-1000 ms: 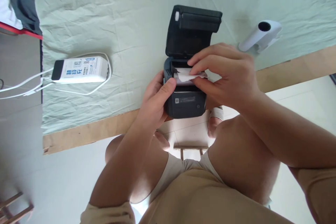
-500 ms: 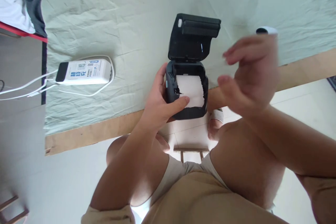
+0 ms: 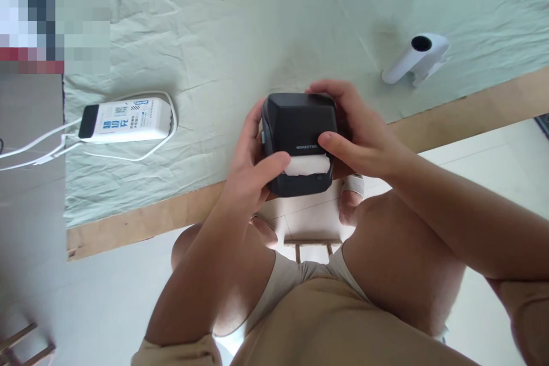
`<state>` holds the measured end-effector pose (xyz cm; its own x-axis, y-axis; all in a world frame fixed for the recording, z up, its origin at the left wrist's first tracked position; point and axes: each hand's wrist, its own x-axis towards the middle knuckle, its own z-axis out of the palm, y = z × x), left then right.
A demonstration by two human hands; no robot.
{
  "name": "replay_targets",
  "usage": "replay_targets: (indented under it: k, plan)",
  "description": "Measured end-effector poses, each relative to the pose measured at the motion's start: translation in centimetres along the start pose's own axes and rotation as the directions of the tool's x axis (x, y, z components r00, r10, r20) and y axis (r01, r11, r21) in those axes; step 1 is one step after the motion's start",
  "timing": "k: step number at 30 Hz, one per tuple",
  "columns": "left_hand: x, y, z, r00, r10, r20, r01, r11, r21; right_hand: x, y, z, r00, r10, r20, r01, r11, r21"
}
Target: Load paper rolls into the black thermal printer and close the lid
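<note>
A small black label printer [image 3: 298, 126] sits at the near edge of the table, its lid down. A strip of white paper [image 3: 306, 166] sticks out of the slot at its front. My left hand [image 3: 253, 168] grips the printer's left side, thumb lying on the paper's left end. My right hand [image 3: 355, 131] wraps over the lid from the right, fingers at the lid's far edge and thumb on its front.
A pale green cloth [image 3: 240, 28] covers the table, with bare wood edge [image 3: 141, 220] nearest me. A white power strip [image 3: 124, 121] with white cables lies to the left. A white cylindrical device [image 3: 414, 57] lies at the right. My knees are below the table edge.
The printer's lid stood open with the paper roll showing; now it is down. My right hand came back from the right and lies over the lid.
</note>
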<state>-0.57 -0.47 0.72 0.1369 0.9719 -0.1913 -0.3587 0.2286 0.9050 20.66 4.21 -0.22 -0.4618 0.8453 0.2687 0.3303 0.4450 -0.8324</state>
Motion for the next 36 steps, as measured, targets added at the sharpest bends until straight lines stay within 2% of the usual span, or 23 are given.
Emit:
replay_targets:
  k: [3, 7, 10, 12, 16, 19, 24, 29, 31, 33, 36]
  plan:
    - [0.0, 0.3, 0.4, 0.999, -0.031, -0.019, 0.031, 1.0, -0.004, 0.3, -0.1, 0.2, 0.995, 0.081, 0.065, -0.087, 0.992, 0.094]
    - [-0.1, 0.7, 0.7, 0.998, -0.068, -0.015, 0.068, 0.998, 0.013, 0.6, 0.1, 0.3, 0.995, 0.07, 0.074, -0.08, 0.986, 0.148]
    - [0.0, 0.6, 0.8, 0.999, -0.036, -0.012, 0.036, 0.999, -0.006, 0.6, 0.3, 0.4, 0.997, 0.023, 0.068, -0.031, 0.993, 0.116]
    - [0.2, 0.2, 0.8, 0.998, 0.032, -0.055, -0.034, 0.998, -0.044, 0.5, 0.4, 0.5, 0.997, -0.031, 0.065, 0.027, 0.998, 0.06]
    - [0.7, -0.6, 0.6, 0.987, -0.031, -0.156, 0.016, 0.995, -0.097, 0.2, 1.0, 0.6, 0.991, -0.127, -0.035, 0.124, 0.989, -0.085]
    - [0.8, -1.1, 0.2, 0.967, -0.052, -0.248, 0.022, 0.992, -0.124, -0.1, 1.4, 0.5, 0.983, -0.126, -0.133, 0.112, 0.988, -0.104]
    - [0.6, -1.2, -0.2, 0.974, -0.041, -0.221, 0.019, 0.994, -0.104, -0.2, 1.4, 0.1, 0.994, -0.097, -0.052, 0.096, 0.995, -0.027]
    - [0.7, -0.8, 0.1, 0.965, -0.068, -0.255, 0.028, 0.987, -0.156, -0.2, 0.7, -0.3, 0.993, -0.104, -0.049, 0.102, 0.994, -0.031]
    - [0.8, -0.6, 0.3, 0.961, -0.1, -0.259, 0.056, 0.984, -0.17, -0.4, 0.0, -0.4, 0.986, -0.142, -0.089, 0.133, 0.987, -0.092]
    - [0.8, -0.6, 0.4, 0.959, -0.112, -0.259, 0.069, 0.983, -0.168, -0.7, -1.2, -0.3, 0.962, -0.204, -0.181, 0.171, 0.968, -0.184]
    - [0.8, -0.8, 0.1, 0.973, -0.104, -0.205, 0.085, 0.991, -0.1, -0.7, -3.1, 0.1, 0.918, -0.168, -0.358, 0.093, 0.971, -0.218]
